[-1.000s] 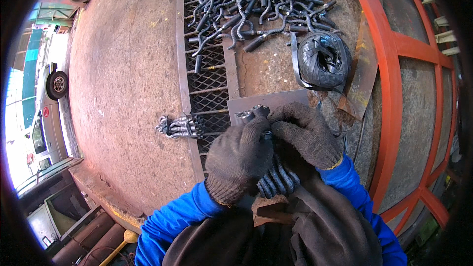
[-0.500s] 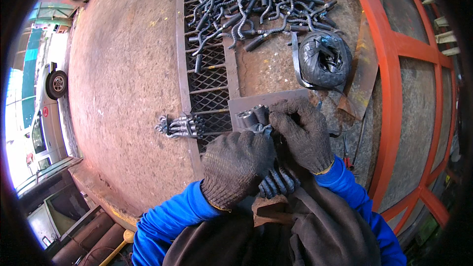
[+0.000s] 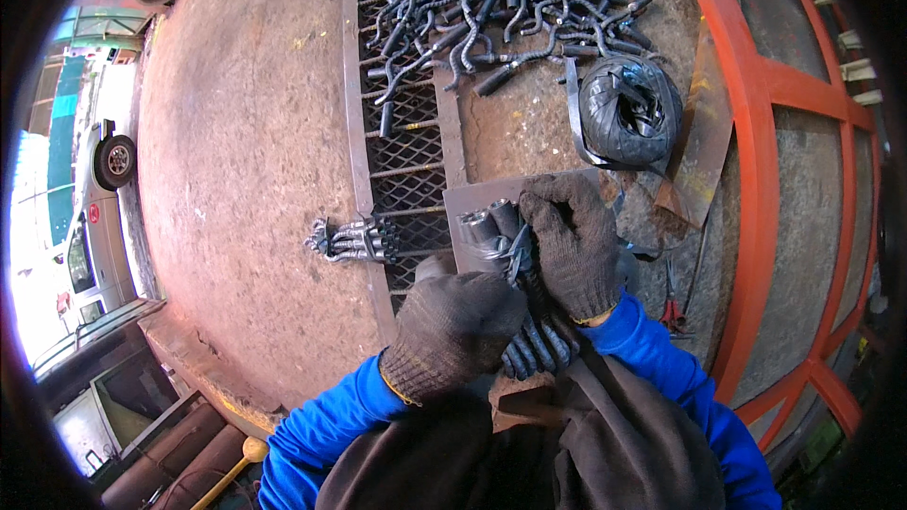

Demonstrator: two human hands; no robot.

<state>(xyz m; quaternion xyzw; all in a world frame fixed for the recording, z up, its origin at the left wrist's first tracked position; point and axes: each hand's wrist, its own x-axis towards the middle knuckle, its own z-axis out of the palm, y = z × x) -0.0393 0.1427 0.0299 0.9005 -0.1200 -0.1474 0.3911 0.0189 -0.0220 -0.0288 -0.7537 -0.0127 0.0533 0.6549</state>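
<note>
A bundle of short bent ribbed steel bars with metal sleeves [image 3: 480, 227] stands upright in front of me, its ribbed ends [image 3: 539, 351] showing lower down. Grey plastic strip [image 3: 515, 250] is wound and knotted around the sleeves. My left hand [image 3: 463, 312], in a dark knitted glove, is closed in a fist at the near left of the knot, where the strip runs into it. On the bundle's right, my gloved right hand [image 3: 572, 241] has its fingers curled on the strip; the fingertips are partly hidden. A metal plate [image 3: 520, 187] lies behind the bundle.
A tied bundle of bars [image 3: 354, 240] lies left, by the floor grating [image 3: 406, 165]. Many loose sleeved bars [image 3: 501, 14] are heaped at the far side. A roll of black plastic strip [image 3: 628, 113], red-handled scissors [image 3: 673, 312] and an orange metal frame [image 3: 751, 179] are on the right.
My hands have drawn slightly apart, uncovering more of the strip and knot around the sleeves. The right hand has turned more upright. The whole view has shifted slightly.
</note>
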